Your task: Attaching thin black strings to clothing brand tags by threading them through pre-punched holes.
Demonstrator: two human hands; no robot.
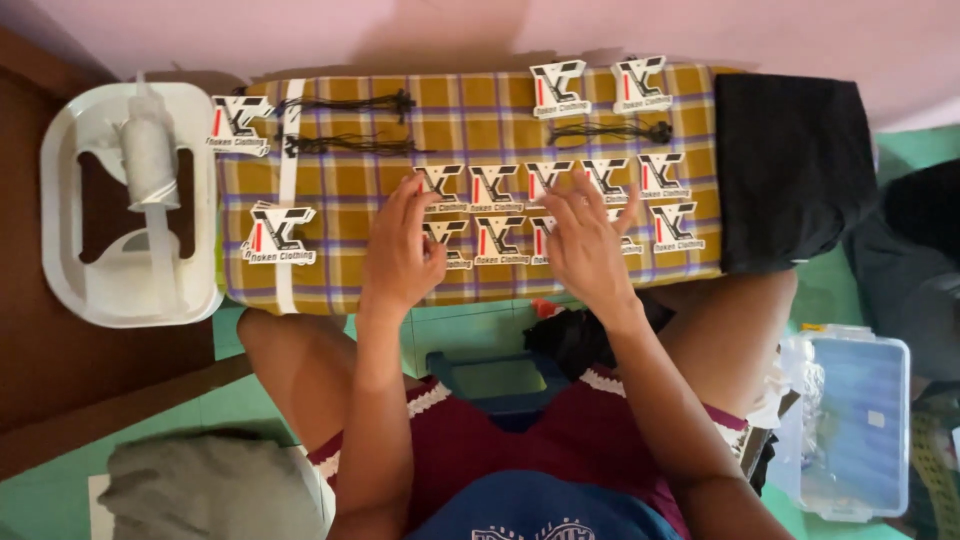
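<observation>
Yellow checked board (340,180) lies across my lap, black folded cloth (790,170) at its right end, white plastic tray (70,250) off its left end. Down to the small stuff: rows of white hang tags (610,180) mid-board. My left hand (400,250) and right hand (585,245) rest open on them, fingers spread, gripping nothing.

left hand (400,250): bare, no rings or watch | right hand (588,245): bare, forearm uncovered | legs: bare knees, seated | shorts: maroon with a white scalloped lace hem | top: blue, with a pale printed design at the chest
</observation>
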